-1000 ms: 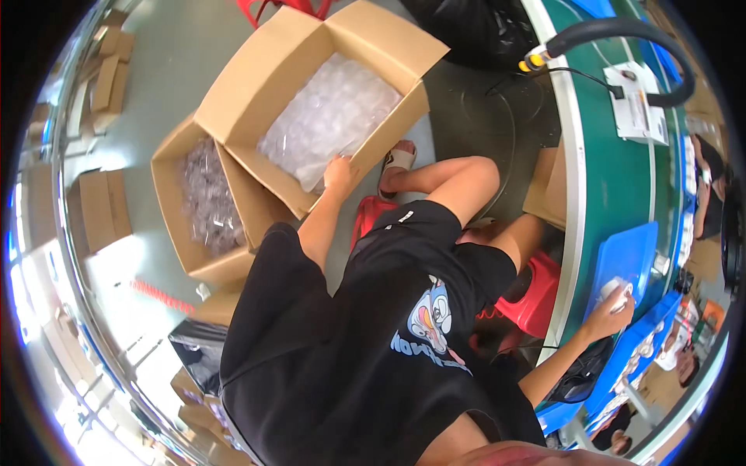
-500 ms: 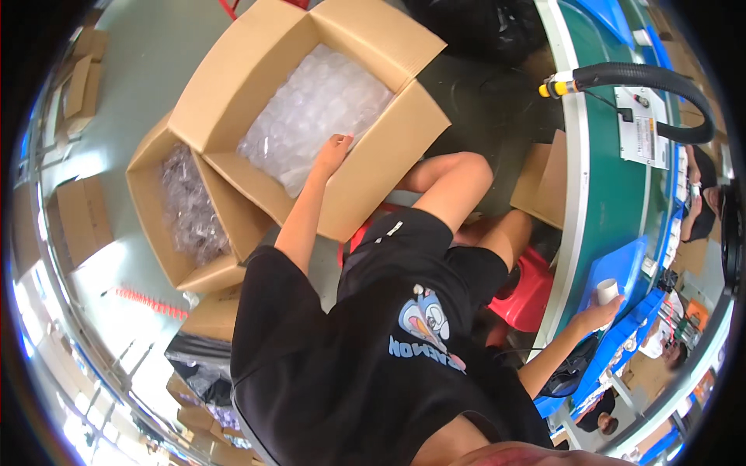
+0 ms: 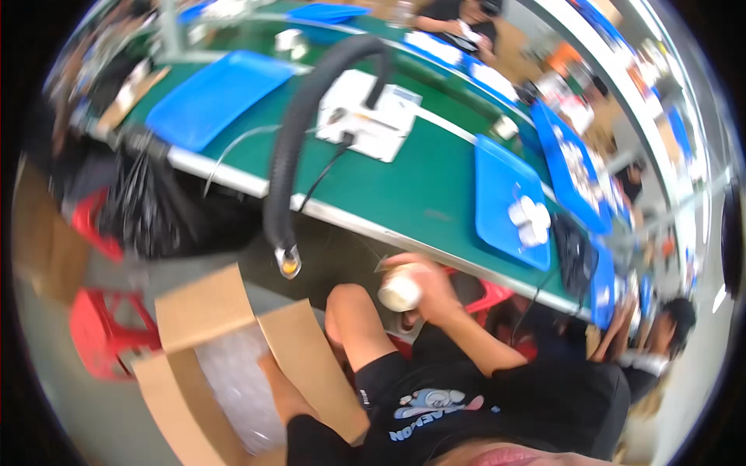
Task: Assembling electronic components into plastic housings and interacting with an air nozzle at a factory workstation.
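Observation:
My right hand (image 3: 429, 289) grips a white cylindrical cup (image 3: 400, 291) above my lap, just off the near edge of the green workbench. My left arm reaches into an open cardboard box (image 3: 299, 342) at lower left. Inside lies a heap of clear plastic pieces (image 3: 241, 388), too smeared to tell their exact kind. My left hand (image 3: 272, 374) is at these pieces, its fingers blurred and partly hidden. A blue tray (image 3: 497, 186) on the bench holds several white cups (image 3: 530, 220) like the one in my right hand.
A black flexible hose (image 3: 287, 155) with a yellow tip arches over the bench (image 3: 420, 198) edge. Another blue tray (image 3: 214, 101) lies at the bench's left. A red stool (image 3: 113, 330) and black bag (image 3: 148, 206) stand left. Other people work across the bench.
The head view has swung toward the bench. My right hand has brought the white cup from beside the blue tray to above my lap. My left hand stays at the box.

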`<state>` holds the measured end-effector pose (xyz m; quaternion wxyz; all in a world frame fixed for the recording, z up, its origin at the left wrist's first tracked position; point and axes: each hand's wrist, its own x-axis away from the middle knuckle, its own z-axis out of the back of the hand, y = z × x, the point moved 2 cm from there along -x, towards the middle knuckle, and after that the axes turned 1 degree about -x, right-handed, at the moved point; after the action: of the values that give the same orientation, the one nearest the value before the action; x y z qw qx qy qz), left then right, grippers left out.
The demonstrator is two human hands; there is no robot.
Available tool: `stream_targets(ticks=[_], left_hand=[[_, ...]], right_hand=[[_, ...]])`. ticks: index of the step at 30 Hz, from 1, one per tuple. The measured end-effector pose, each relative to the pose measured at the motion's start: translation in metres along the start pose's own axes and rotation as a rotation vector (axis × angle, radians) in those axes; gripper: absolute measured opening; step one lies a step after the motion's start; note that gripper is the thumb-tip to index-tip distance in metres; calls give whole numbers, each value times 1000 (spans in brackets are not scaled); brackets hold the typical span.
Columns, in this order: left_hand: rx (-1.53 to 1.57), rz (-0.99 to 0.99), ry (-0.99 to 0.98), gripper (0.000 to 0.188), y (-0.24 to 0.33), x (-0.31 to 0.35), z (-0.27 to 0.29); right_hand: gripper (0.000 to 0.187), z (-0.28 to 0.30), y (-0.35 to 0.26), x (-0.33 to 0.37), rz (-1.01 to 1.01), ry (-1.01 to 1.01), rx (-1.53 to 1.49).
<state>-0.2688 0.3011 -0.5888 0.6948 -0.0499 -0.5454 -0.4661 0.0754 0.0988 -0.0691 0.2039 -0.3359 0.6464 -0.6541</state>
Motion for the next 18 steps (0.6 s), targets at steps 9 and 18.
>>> stream_targets(ticks=[9, 18], left_hand=[[893, -141, 321, 41, -13, 198, 61], [1743, -261, 51, 45, -17, 346, 76]], right_hand=[[38, -133, 129, -151, -689, -122, -564], [35, -169, 106, -129, -779, -564, -872]])
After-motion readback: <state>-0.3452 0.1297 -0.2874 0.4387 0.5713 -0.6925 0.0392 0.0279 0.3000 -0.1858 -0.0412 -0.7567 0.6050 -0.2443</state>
